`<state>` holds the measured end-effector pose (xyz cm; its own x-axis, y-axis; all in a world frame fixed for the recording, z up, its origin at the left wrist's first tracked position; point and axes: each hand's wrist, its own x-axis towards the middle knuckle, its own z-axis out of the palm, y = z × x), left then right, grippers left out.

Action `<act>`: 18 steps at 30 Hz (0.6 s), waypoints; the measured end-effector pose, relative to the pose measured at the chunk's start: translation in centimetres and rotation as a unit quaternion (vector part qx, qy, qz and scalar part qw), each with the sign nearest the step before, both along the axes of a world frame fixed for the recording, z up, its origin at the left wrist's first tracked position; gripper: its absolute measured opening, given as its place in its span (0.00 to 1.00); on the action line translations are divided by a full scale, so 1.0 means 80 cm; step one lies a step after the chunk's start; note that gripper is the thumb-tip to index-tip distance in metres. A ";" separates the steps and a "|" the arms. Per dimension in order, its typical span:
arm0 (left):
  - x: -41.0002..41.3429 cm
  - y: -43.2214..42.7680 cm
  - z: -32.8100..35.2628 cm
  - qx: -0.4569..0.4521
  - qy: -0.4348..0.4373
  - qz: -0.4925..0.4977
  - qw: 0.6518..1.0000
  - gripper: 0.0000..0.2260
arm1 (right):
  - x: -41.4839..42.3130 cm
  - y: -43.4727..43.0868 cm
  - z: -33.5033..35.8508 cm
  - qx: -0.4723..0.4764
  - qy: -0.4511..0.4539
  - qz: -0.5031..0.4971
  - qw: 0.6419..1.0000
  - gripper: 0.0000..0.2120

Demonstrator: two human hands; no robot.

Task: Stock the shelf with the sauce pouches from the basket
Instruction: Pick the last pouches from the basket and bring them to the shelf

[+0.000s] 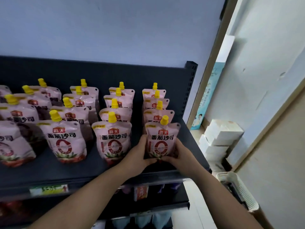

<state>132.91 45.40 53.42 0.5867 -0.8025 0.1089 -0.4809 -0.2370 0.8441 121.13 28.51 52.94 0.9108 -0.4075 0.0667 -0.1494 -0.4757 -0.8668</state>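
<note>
A: Head view. Stock on the shelf (66, 171)?

B: Several front-to-back rows of tomato sauce pouches (66, 139), pink, each upright with a yellow spout cap (112, 116). The rightmost row is four deep, counting its front pouch (160, 142). The row just beside it is also four deep. The rows further left run past the frame edge, so no count there.

A: Hands?

B: Both are on the rightmost front pouch. The left hand (140, 156) curls round its lower left edge and the right hand (179, 154) round its lower right edge, fingers wrapped on the sides. The pouch is upright near the shelf's front lip. Its base is hidden behind the hands, so contact with the shelf cannot be confirmed.

A: Basket?

B: A white slatted basket (237, 184) sits at lower right, below shelf level. Only the rim and one wall show. Its contents cannot be seen.

A: Progress, as a judgement?

B: Probably late stage. Most of the shelf is filled, and this pouch looks set or nearly set, not yet released. Some bare shelf shows in front of the left rows. How many pouches are left depends on the basket, which cannot be read here.
</note>
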 end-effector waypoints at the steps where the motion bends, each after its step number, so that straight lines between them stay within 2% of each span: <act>1: -0.001 0.001 0.000 -0.004 -0.002 0.003 1.000 0.37 | 0.001 -0.001 0.000 0.001 0.003 0.005 1.000 0.25; 18: -0.005 0.005 -0.016 0.009 -0.019 0.023 1.000 0.32 | 0.001 -0.007 0.003 0.004 0.038 0.037 0.999 0.25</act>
